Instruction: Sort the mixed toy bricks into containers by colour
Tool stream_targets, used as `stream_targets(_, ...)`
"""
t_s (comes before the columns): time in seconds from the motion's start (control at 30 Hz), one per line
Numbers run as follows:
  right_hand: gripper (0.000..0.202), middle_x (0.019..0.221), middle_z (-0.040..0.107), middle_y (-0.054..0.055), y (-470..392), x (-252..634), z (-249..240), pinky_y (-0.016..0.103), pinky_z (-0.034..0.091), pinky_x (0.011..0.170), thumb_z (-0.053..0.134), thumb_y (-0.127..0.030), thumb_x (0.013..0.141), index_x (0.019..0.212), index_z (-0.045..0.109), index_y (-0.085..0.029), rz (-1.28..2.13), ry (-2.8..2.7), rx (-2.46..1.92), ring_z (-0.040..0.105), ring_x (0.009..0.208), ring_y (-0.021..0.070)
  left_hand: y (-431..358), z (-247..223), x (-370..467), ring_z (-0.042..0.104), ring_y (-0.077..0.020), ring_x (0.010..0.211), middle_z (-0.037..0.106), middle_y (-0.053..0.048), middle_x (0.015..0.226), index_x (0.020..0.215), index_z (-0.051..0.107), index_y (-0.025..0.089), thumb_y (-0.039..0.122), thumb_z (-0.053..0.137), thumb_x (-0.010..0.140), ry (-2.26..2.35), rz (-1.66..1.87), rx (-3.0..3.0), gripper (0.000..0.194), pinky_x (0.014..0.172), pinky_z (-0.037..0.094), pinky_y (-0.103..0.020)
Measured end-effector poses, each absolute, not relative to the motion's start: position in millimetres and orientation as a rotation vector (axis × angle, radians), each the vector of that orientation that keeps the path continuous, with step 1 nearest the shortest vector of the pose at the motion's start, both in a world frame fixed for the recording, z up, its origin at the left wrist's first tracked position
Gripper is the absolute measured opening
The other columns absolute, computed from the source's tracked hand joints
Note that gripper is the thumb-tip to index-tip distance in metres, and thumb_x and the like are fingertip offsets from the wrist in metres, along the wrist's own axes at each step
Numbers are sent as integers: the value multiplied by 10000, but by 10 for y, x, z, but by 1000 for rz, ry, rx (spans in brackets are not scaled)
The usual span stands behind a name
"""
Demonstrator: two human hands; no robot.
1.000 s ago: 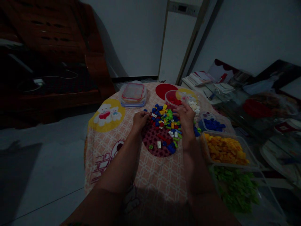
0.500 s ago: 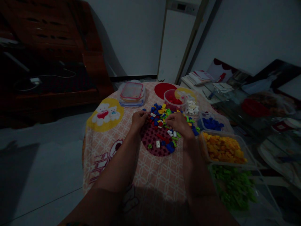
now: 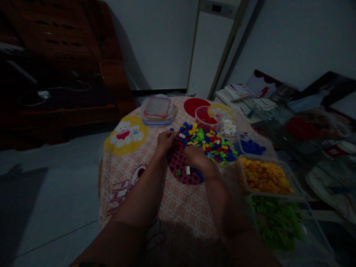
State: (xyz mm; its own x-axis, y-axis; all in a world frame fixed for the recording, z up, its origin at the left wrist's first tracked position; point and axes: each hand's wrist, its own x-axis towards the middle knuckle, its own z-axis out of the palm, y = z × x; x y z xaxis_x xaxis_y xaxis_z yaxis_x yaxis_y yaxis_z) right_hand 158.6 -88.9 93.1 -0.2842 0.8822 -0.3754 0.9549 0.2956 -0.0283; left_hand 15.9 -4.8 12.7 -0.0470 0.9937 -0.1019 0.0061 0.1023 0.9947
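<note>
Bricks (image 3: 207, 142) lie heaped on a patterned tablecloth (image 3: 130, 174) in a dim room, left hand (image 3: 164, 141) and right hand (image 3: 197, 157) curled among them, grip unclear.

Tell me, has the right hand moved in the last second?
Yes. The right hand has come back from beside the red-brick tub toward the person and leftward, onto the dark round patch.

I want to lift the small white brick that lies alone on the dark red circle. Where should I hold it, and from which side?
Pinch the white brick by its two long side faces, coming straight down from above. It lies flat and apart from the mixed pile, with only a small green piece beside it, so both sides look free. The right hand is nearest; the left hand rests at the pile's edge.
</note>
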Motion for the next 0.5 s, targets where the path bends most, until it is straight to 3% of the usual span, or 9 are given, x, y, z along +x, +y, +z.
stream_targets(0.23, 251, 1109, 803, 155, -827, 1800, 977, 272, 510, 800, 631, -144, 883, 1078, 788, -134, -422, 2352, 1795, 754, 1052, 262, -54, 118, 164, 581, -123, 505, 657, 16, 597, 782, 746, 172, 232, 656, 771, 1298, 1178, 1116, 109, 543, 475, -231)
stream_targets(0.37, 171, 872, 790, 61, -827, 2026, 1098, 226, 461, 689, 627, -99, 816, 881, 777, -149, -742, 2448, 1942, 722, 824, 180, -50, 113, 170, 564, -115, 490, 660, 18, 601, 783, 743, 174, 251, 667, 769, 1311, 1174, 1125, 108, 527, 459, -224)
stream_targets(0.5, 197, 689, 726, -8, -827, 2240, 1099, 210, 459, 616, 610, -80, 756, 828, 775, -158, -1101, 2494, 2093, 654, 632, 135, -43, 111, 173, 578, -121, 503, 657, 13, 600, 766, 735, 175, 277, 694, 771, 1323, 1171, 1113, 110, 527, 466, -226)
